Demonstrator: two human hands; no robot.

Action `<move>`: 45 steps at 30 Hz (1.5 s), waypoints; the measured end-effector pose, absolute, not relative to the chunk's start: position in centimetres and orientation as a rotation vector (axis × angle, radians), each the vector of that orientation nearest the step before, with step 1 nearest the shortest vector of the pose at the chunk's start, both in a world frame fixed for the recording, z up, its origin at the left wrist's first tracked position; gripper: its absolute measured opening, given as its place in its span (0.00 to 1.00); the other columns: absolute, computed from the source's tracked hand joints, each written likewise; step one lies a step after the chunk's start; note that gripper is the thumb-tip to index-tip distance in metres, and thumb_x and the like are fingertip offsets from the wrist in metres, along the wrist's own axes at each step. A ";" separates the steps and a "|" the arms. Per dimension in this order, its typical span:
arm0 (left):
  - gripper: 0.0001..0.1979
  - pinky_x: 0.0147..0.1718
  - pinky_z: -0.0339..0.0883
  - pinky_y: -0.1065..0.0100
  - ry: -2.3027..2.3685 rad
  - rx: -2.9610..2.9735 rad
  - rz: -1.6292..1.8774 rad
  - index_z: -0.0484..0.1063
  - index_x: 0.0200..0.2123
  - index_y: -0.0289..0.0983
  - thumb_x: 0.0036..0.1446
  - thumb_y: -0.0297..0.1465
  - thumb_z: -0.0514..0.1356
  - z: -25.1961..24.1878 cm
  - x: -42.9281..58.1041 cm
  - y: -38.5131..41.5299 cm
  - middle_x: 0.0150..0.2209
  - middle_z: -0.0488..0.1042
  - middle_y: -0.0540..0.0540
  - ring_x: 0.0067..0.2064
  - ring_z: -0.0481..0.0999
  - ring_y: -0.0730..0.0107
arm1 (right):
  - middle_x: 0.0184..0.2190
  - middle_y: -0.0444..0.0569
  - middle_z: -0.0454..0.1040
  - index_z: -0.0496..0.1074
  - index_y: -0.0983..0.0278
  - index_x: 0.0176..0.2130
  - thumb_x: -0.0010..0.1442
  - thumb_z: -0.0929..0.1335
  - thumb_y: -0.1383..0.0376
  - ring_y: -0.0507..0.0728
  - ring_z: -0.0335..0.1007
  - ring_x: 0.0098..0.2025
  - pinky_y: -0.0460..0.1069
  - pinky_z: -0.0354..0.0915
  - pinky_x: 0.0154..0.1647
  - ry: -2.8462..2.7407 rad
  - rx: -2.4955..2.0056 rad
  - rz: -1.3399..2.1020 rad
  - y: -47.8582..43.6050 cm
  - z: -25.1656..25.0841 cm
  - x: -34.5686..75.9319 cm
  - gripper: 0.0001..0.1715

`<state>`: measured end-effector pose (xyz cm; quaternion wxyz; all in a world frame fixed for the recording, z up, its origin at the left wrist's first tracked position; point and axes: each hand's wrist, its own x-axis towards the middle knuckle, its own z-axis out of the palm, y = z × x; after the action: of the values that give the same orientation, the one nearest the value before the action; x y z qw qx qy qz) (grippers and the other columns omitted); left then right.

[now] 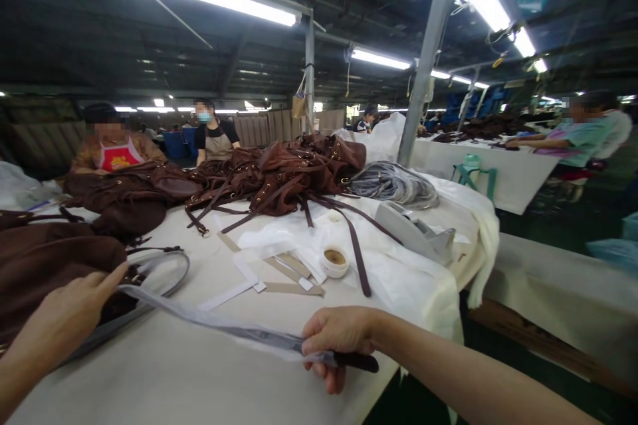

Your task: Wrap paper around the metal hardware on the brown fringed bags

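1. The right hand [335, 344] is closed on the wrapped strap [219, 323].
2. The left hand [67, 315] is at the brown bag [52, 265]; its grip I cannot tell.
3. The strap extends between both hands.

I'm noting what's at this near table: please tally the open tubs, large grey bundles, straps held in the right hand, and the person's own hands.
Own hands, left hand and right hand: 2
Strap held in the right hand: 1
Open tub: 1
Large grey bundle: 1
Total: 5
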<state>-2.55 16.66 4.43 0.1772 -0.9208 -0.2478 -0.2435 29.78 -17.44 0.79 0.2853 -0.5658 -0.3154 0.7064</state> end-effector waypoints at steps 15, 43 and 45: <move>0.18 0.44 0.69 0.56 0.363 -2.815 -0.885 0.69 0.40 0.34 0.67 0.27 0.40 0.8 14.5 -6.2 0.28 0.72 0.47 0.30 0.71 0.66 | 0.18 0.40 0.67 0.70 0.68 0.33 0.55 0.67 0.57 0.49 0.67 0.16 0.47 0.72 0.16 -0.592 -1.124 1.932 -19.1 0.6 29.5 0.15; 0.07 0.27 0.61 0.70 -0.048 -3.144 0.005 0.65 0.28 0.39 0.56 0.22 0.54 1.9 13.0 -2.9 0.29 0.75 0.50 0.33 0.75 0.64 | 0.29 0.44 0.70 0.67 0.62 0.29 0.63 0.65 0.71 0.54 0.60 0.30 0.50 0.51 0.26 -2.745 -1.185 -0.553 -17.0 1.5 27.7 0.10; 0.06 0.27 0.61 0.70 -0.124 -3.178 0.028 0.66 0.29 0.39 0.57 0.24 0.54 1.4 13.1 -3.1 0.30 0.75 0.49 0.32 0.75 0.63 | 0.30 0.44 0.70 0.66 0.63 0.29 0.63 0.65 0.71 0.54 0.60 0.31 0.50 0.53 0.28 -2.716 -1.264 -0.469 -16.5 0.7 27.9 0.10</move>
<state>13.11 -3.10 1.45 -0.0193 -0.9990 -0.0391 0.0088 27.95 -16.49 0.69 0.0547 -0.4163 -0.8944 -0.1543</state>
